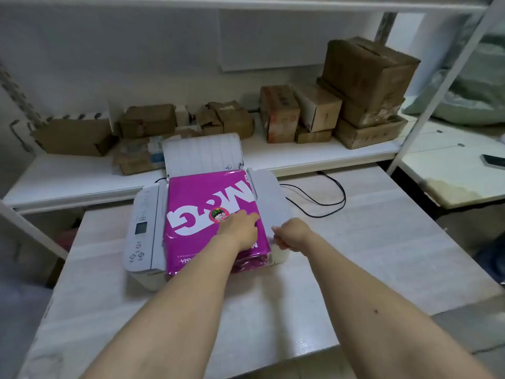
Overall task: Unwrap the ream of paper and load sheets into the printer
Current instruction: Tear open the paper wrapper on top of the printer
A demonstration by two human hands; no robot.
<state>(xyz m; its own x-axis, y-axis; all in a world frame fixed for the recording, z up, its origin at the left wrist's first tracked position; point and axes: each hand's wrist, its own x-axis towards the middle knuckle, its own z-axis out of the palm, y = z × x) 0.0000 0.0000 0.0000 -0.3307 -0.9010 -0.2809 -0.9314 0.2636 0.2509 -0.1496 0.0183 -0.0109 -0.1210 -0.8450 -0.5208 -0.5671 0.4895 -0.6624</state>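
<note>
A ream of paper (196, 203) in a magenta wrapper with big white letters lies flat on top of a white printer (142, 228). The printer's rear paper support (202, 154) stands up behind the ream. My left hand (240, 228) rests palm down on the ream's near right part, fingers spread toward a round sticker. My right hand (291, 233) is at the ream's right edge with its fingers curled in, over white paper or the printer's white top; what it grips is hidden.
The printer sits on a pale wooden table (355, 255). A black cable (322, 195) loops to the right of it. Behind, a white shelf (314, 154) carries several cardboard boxes (366, 83). A phone (493, 161) lies on a surface at the far right.
</note>
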